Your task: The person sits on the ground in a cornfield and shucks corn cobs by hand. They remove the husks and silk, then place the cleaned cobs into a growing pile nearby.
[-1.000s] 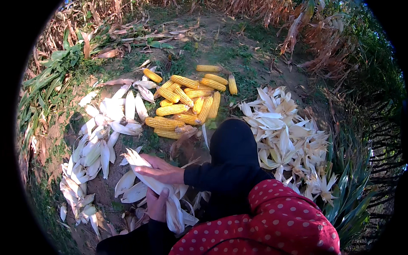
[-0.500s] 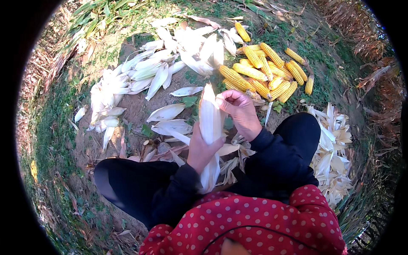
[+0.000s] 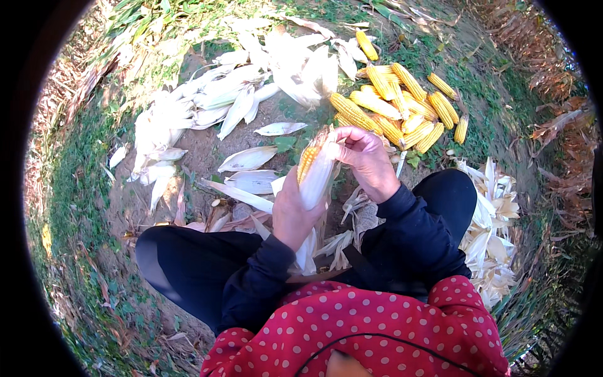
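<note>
Upright between my hands is an ear of corn [image 3: 307,162], partly bared, with yellow kernels showing along its upper left side. Pale husk [image 3: 319,182] still wraps its right side and lower part. My left hand [image 3: 296,210] is closed around the lower half of the ear. Near the tip, my right hand [image 3: 367,160] pinches the edge of the husk between thumb and fingers. Loose husk leaves hang below my left hand toward my lap.
A pile of bare yellow cobs [image 3: 402,103] lies ahead to the right. Unpeeled ears in white husks [image 3: 220,94] are heaped ahead to the left. Stripped husks [image 3: 490,232] lie beside my right knee. Single husk leaves [image 3: 248,159] are scattered on the soil ahead of my left leg.
Some husk has come away from the ear's upper left side, baring yellow kernels that were covered before. My right hand has shifted slightly right and down, still pinching husk.
</note>
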`<action>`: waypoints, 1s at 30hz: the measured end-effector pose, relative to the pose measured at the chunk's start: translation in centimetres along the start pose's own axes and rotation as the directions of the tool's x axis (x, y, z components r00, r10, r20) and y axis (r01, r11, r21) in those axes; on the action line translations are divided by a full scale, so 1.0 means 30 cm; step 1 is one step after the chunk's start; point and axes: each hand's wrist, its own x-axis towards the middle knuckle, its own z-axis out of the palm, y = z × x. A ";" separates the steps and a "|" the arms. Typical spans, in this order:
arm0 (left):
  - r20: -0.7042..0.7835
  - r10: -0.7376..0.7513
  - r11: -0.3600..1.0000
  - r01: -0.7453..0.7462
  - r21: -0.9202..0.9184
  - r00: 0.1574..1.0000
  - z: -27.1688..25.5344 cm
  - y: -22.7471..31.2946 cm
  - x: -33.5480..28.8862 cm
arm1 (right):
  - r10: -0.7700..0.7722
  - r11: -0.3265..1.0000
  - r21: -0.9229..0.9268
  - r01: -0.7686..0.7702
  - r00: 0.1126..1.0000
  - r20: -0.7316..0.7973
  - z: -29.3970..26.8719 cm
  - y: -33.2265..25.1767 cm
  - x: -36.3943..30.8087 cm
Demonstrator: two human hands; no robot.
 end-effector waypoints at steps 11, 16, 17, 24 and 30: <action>0.187 -0.143 0.757 0.229 -0.611 0.972 -0.025 0.005 0.032 | -0.094 0.970 -0.197 0.144 0.966 0.243 0.023 0.023 -0.043; 0.227 -0.209 0.576 0.307 -0.758 0.951 -0.088 0.000 0.060 | -0.259 0.912 -0.246 0.329 0.926 0.275 0.046 0.048 -0.039; 0.243 -0.209 0.553 0.319 -0.769 0.947 -0.095 0.000 0.058 | -0.320 0.922 -0.151 0.357 0.920 0.226 0.058 0.046 -0.030; 0.262 -0.184 0.528 0.320 -0.786 0.947 -0.064 -0.013 0.051 | -0.086 0.996 -0.011 0.091 0.963 0.254 0.057 0.024 -0.021; 0.047 -0.193 0.884 0.194 -0.425 0.980 -0.004 0.000 0.018 | -0.118 0.982 -0.156 0.105 0.990 -0.077 0.064 0.049 0.009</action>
